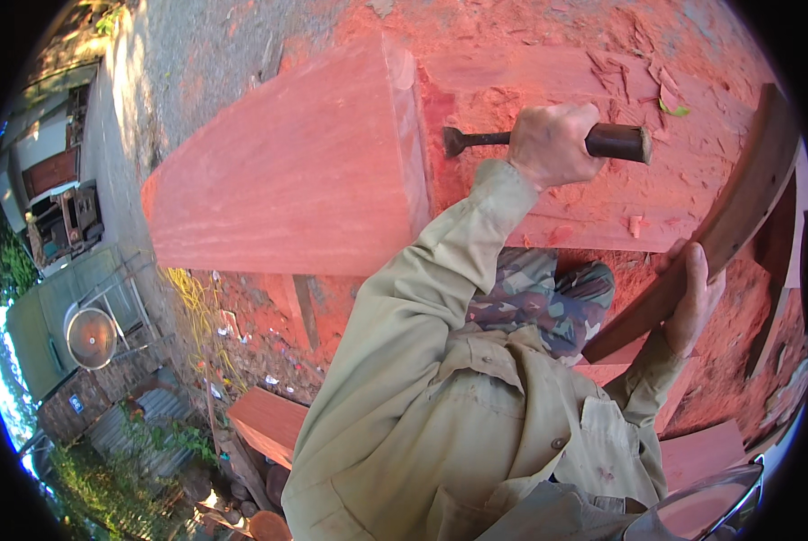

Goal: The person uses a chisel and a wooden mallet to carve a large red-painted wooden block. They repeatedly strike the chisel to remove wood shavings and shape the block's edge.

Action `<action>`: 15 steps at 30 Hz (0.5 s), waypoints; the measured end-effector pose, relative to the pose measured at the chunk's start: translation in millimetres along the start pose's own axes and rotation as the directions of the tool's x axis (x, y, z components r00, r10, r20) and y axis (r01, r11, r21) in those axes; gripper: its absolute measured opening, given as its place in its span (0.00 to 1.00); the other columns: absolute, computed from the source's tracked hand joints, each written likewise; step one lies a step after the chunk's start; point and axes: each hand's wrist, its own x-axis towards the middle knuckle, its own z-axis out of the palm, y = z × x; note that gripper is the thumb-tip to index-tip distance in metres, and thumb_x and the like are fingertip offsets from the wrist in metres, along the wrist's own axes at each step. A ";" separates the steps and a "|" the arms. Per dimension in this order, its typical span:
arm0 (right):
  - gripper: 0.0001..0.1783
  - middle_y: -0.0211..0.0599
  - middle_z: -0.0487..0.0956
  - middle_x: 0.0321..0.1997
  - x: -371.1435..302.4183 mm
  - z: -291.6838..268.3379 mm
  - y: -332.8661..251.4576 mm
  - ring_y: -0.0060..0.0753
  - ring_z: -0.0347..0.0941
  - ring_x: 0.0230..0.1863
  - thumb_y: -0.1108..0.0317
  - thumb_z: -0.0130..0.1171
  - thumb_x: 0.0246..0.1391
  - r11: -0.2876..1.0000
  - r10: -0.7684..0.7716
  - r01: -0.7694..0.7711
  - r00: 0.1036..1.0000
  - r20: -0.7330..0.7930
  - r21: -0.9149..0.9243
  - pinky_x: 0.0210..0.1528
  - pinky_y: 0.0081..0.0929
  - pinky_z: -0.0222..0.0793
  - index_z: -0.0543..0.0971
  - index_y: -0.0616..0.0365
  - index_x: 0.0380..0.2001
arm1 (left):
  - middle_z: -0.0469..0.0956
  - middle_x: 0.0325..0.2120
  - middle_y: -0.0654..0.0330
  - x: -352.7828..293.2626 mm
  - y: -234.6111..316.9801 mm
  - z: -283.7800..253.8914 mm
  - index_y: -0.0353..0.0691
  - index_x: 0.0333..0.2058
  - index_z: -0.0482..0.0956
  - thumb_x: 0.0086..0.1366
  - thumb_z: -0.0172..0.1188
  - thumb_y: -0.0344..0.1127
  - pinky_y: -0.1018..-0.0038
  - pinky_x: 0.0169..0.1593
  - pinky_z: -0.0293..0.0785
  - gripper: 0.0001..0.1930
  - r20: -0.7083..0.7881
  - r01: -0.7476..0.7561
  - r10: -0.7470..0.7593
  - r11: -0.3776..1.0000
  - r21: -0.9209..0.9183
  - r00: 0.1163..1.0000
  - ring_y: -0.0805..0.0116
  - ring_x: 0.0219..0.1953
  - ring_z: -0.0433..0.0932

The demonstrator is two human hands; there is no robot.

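Observation:
My left hand (555, 149) grips a chisel by its dark wooden handle (622, 142). The flared metal blade (454, 142) points left, close to the step in a large reddish timber. To the left of that step rises a thick, smooth block (287, 171). On the right lies a lower, rough surface (566, 212) strewn with chips and shavings. Off to the right, my right hand (692, 302) is wrapped round a long dark wooden bar (737, 207), which looks curved and has small holes. Its fingers are partly hidden behind the bar.
My legs in camouflage trousers (539, 293) are beside the timber. Reddish sawdust covers the ground around it. A red beam (269, 422) lies at lower left, near yellow strands (192, 307). Further left stand a round fan (91, 338), a green panel (30, 334) and a building.

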 end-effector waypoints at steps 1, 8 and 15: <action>0.16 0.36 0.81 0.32 1.9 11.3 0.7 0.25 0.77 0.29 0.60 0.66 0.66 0.996 0.071 -0.072 0.997 -0.026 -0.044 0.33 0.25 0.75 0.76 0.62 0.45 | 0.80 0.20 0.55 -0.3 -3.1 -1.4 0.45 0.25 0.77 0.52 0.72 0.41 0.57 0.28 0.80 0.12 -0.024 -0.015 0.015 1.000 -0.003 1.000 0.51 0.25 0.84; 0.22 0.31 0.80 0.34 19.5 22.0 9.3 0.23 0.75 0.31 0.60 0.72 0.62 0.970 0.106 -0.044 0.961 0.255 -0.238 0.34 0.24 0.71 0.78 0.63 0.51 | 0.80 0.20 0.55 0.9 -17.8 -9.7 0.44 0.26 0.79 0.52 0.72 0.40 0.57 0.29 0.80 0.11 0.007 0.016 -0.017 0.995 0.099 1.000 0.50 0.25 0.85; 0.17 0.36 0.80 0.31 14.3 -11.0 21.0 0.26 0.77 0.27 0.59 0.65 0.68 0.999 0.012 -0.015 0.996 0.085 0.046 0.31 0.25 0.74 0.75 0.62 0.45 | 0.83 0.22 0.42 -42.4 55.7 -17.8 0.39 0.29 0.77 0.55 0.71 0.39 0.49 0.33 0.82 0.13 0.336 0.525 -0.537 0.840 0.135 0.774 0.40 0.29 0.87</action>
